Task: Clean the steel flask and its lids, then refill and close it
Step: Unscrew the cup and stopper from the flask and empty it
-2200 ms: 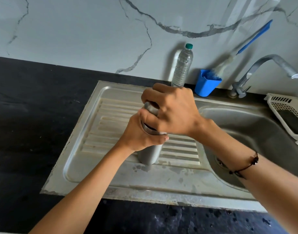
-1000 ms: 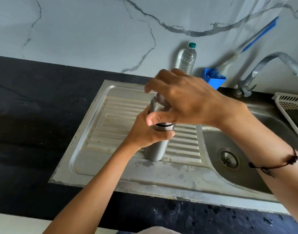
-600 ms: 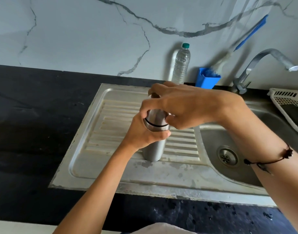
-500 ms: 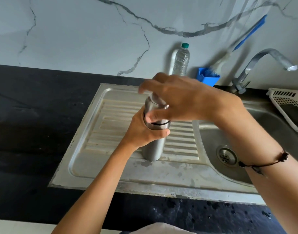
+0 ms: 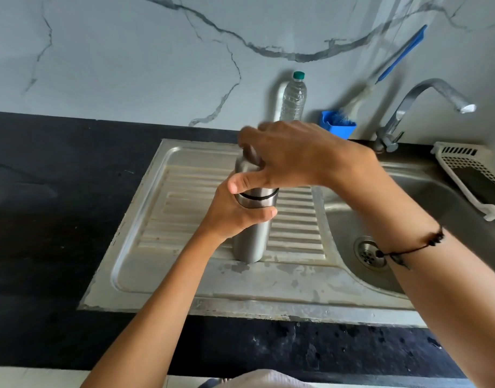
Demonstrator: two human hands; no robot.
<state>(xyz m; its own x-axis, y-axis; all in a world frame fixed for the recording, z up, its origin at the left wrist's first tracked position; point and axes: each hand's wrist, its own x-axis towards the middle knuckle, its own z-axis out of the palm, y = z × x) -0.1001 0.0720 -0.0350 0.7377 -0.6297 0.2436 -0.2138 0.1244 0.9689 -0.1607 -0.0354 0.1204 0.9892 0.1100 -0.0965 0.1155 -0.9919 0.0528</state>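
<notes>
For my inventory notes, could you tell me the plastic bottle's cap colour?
Green; the cap shows clearly in the head view.

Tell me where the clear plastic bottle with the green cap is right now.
In the head view the plastic bottle stands upright at the back against the marble wall, just left of the blue cup and behind the right hand.

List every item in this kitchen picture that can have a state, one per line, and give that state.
Steel flask: upright on drainboard, lid on.
Left hand: grips flask body.
Right hand: fingers round flask lid.
Plastic bottle: capped, upright.
Tap: no water running.
Brush: standing in blue holder.
</notes>
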